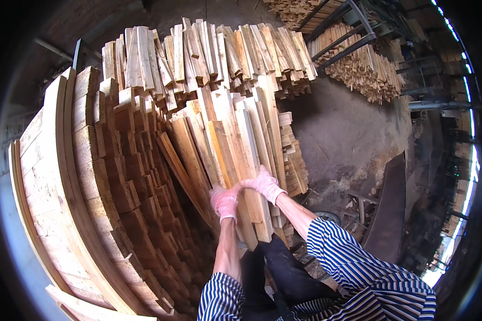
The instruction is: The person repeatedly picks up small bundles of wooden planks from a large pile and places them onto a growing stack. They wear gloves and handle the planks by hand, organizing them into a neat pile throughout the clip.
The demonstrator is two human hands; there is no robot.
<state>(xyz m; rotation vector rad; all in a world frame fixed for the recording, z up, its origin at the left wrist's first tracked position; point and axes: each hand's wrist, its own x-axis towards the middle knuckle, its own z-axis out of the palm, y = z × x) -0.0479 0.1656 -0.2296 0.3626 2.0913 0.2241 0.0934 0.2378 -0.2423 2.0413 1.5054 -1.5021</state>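
Note:
Both of my hands wear pink knitted gloves and meet over the near part of a stack of pale wooden boards point(233, 140). My left hand point(225, 202) is closed on the left side of a few wooden boards point(253, 208), whose near ends jut out just in front of my dark trousers. On the right side of the same boards my right hand point(264, 185) is closed, its fingers partly hidden. The two hands touch or nearly touch at the thumbs. Under and around them lie more boards, some with an orange-brown edge.
A tall stack of thick planks point(85, 139) rises close on my left. Beyond the hands stands a long row of stacked boards point(214, 53). Farther right, another wood pile point(359, 67) lies by a dark metal frame point(353, 40). A dark sloping panel point(388, 208) leans at right.

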